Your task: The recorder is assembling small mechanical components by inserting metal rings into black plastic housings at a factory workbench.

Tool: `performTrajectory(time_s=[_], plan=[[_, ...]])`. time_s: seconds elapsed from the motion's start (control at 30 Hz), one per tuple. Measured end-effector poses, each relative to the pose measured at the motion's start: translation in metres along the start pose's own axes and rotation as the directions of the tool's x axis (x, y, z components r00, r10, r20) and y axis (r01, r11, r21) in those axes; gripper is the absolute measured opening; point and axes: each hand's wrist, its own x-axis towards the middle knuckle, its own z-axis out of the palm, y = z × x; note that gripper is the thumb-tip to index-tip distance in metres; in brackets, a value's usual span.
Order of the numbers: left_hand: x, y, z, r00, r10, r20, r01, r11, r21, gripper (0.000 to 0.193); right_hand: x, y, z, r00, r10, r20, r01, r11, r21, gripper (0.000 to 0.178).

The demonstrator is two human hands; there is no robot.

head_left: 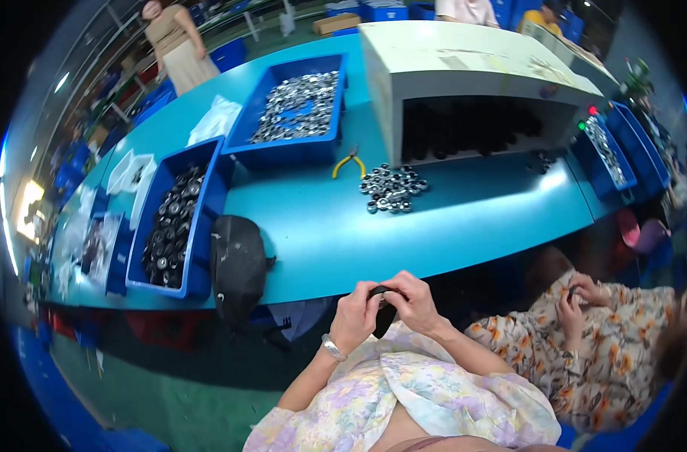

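Note:
Just in front of my body, off the table's near edge, my left hand (pixel 355 318) and my right hand (pixel 412 300) meet with closed fingers. Between them they grip a small black ring-like part (pixel 379 291); the fingers cover much of it. A silver bracelet sits on my left wrist. Beyond my hands, on the teal table (pixel 321 245), lies a loose pile of small round silver-and-black parts (pixel 392 188). A pair of pliers (pixel 349 164) with yellow handles rests behind that pile, to its left.
Left stand a blue bin (pixel 196 280) of black round parts and another blue bin (pixel 298 151) of silver parts. A black bag (pixel 238 264) sits at the edge. A white open-fronted box (pixel 471 56) holds dark parts. A co-worker's hands (pixel 577 301) are at right.

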Motion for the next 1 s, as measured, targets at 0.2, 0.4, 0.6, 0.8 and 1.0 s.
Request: performTrajectory(time_s=[0.2, 0.4, 0.6, 0.8, 1.0], plan=[[-0.006, 0.006, 0.018, 0.984, 0.109, -0.139, -0.076, 0.971, 0.225, 0.012, -0.008, 0.0, 0.007, 0.996, 0.023, -0.09, -0.028, 0.998, -0.056, 0.018], [-0.004, 0.005, 0.015, 0.985, -0.061, -0.163, 0.063, 0.998, 0.009, 0.016, -0.014, 0.008, 0.022, 0.939, 0.338, -0.054, -0.256, 0.798, 0.545, 0.018], [0.005, 0.0, 0.001, 0.998, 0.034, -0.047, -0.033, 0.999, 0.034, 0.014, -0.004, -0.005, 0.002, 0.992, 0.121, -0.021, -0.119, 0.989, 0.088, 0.016], [-0.001, -0.003, 0.015, 0.988, 0.019, -0.153, 0.003, 0.99, 0.141, 0.016, -0.003, -0.003, 0.008, 0.994, 0.023, -0.104, -0.027, 0.999, -0.037, 0.013], [-0.004, 0.0, -0.002, 0.995, -0.089, 0.034, 0.09, 0.996, -0.024, 0.014, 0.0, -0.004, -0.007, 0.993, 0.037, 0.109, -0.032, 0.998, -0.052, 0.014]])
